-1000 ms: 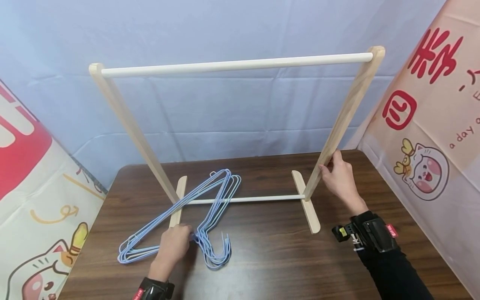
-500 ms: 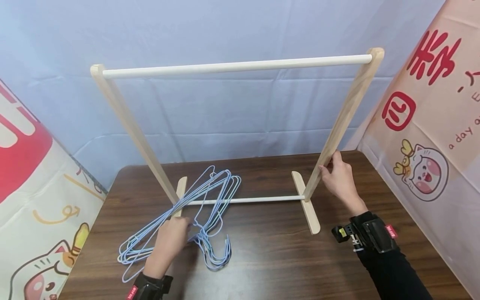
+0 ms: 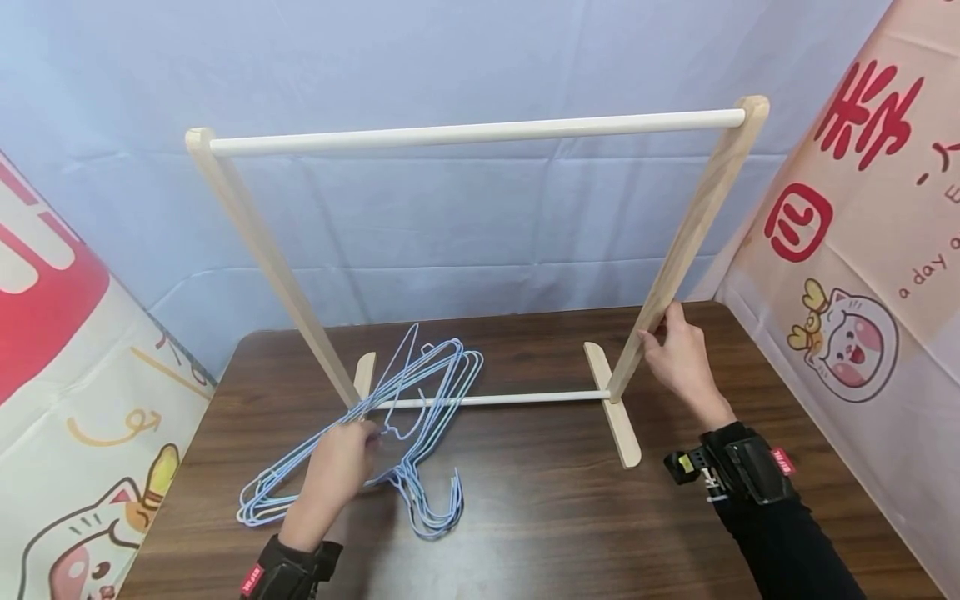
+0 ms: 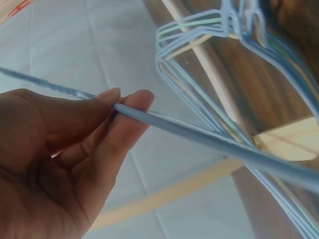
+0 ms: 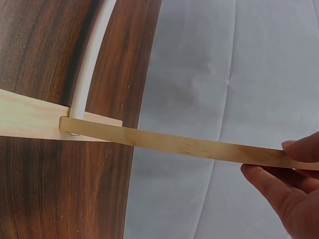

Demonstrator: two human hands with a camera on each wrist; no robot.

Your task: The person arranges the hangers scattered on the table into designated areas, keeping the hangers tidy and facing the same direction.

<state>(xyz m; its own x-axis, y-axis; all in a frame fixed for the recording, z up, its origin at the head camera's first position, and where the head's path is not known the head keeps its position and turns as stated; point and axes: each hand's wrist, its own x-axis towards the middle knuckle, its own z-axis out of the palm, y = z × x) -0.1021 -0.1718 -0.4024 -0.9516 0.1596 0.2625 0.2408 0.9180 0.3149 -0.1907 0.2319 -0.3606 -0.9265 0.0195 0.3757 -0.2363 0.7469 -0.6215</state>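
Observation:
My left hand (image 3: pixel 337 462) pinches one blue wire clothes hanger between thumb and fingertips. In the left wrist view its wire (image 4: pixel 199 133) runs slantwise, above the other hangers. Beneath it, a stack of blue and pale hangers (image 3: pixel 431 527) lies across the left foot and lower bar of a wooden clothes rack. My right hand (image 3: pixel 678 354) grips the rack's right upright (image 3: pixel 692 233) low down; the right wrist view shows thumb and fingers on either side of the wood (image 5: pixel 199 148). The left fingertips are partly hidden in the head view.
The rack's white top bar (image 3: pixel 480 133) spans both uprights, and its lower bar (image 3: pixel 532 399) sits near the table. A right foot (image 3: pixel 618 429) rests on the dark wooden table (image 3: pixel 540 517). Blue cloth (image 3: pixel 480 225) hangs behind, with printed cloths (image 3: pixel 851 350) at the sides.
My left hand has separated one hanger from the stack, lifting it and moving slightly away toward the rack. My right hand stays on the upright.

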